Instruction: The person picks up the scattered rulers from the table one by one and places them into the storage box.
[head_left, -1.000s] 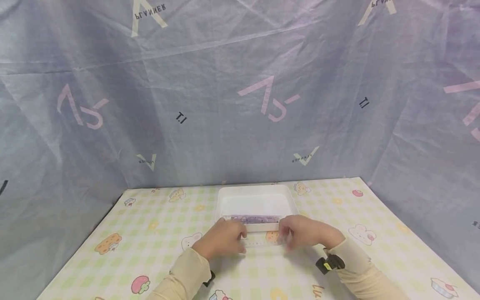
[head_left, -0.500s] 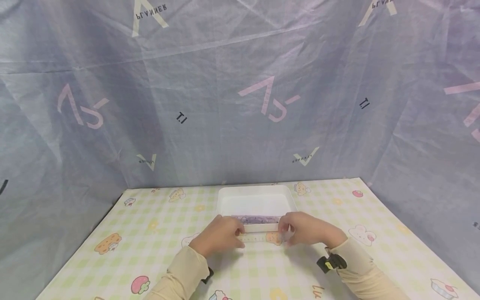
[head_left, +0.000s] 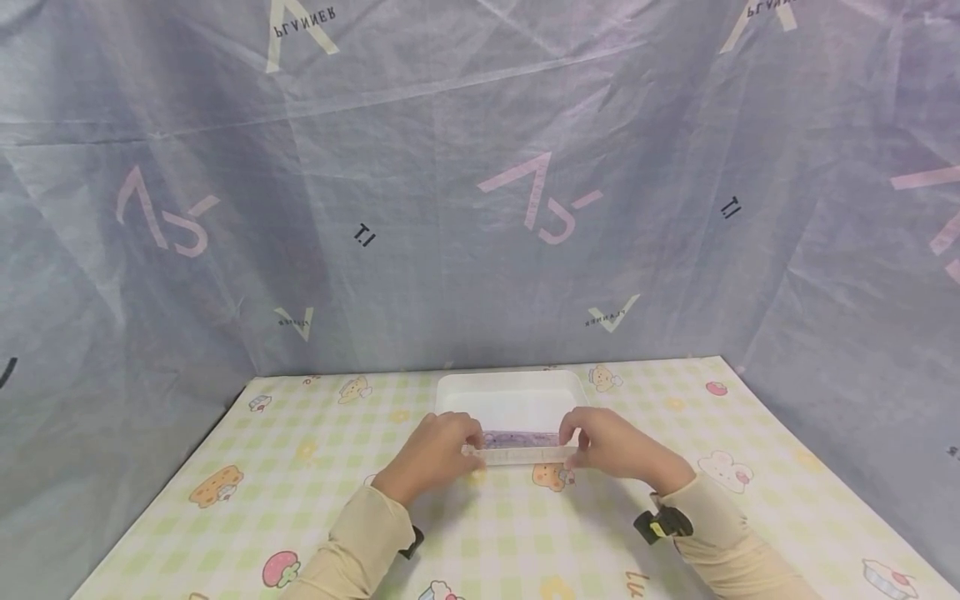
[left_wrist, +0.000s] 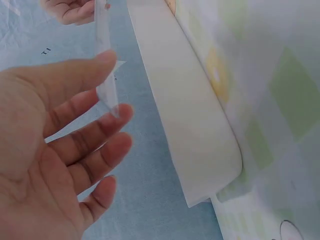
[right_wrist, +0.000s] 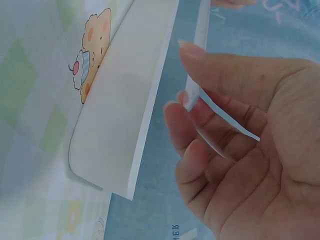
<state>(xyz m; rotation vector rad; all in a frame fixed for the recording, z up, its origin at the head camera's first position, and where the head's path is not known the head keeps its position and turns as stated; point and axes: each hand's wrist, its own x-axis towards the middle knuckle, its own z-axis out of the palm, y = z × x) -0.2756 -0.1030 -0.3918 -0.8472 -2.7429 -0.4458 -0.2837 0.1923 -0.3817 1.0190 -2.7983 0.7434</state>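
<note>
A clear ruler point(head_left: 525, 456) spans the gap between both hands, overlapping the front wall of a white tray point(head_left: 517, 408) in the head view. My left hand point(head_left: 435, 450) pinches the ruler's left end between thumb and fingers; in the left wrist view the clear strip point(left_wrist: 103, 35) runs up past the thumb tip. Its right end is pinched by my right hand point(head_left: 618, 446), and the right wrist view shows the clear strip point(right_wrist: 201, 30) at that thumb. Inside the tray, along the front wall, lies a purple patterned strip point(head_left: 521, 439), its ends partly hidden by the fingers.
The tray stands on a green-and-white checked tablecloth point(head_left: 510, 542) with printed cartoon figures. Grey-blue fabric point(head_left: 420, 250) hangs behind the table and at both sides. A dark band point(head_left: 663, 525) sits on the right wrist.
Both hands have risen and moved away from the person, carrying the clear ruler from in front of the tray up to its front wall. The tray and purple strip have stayed put.
</note>
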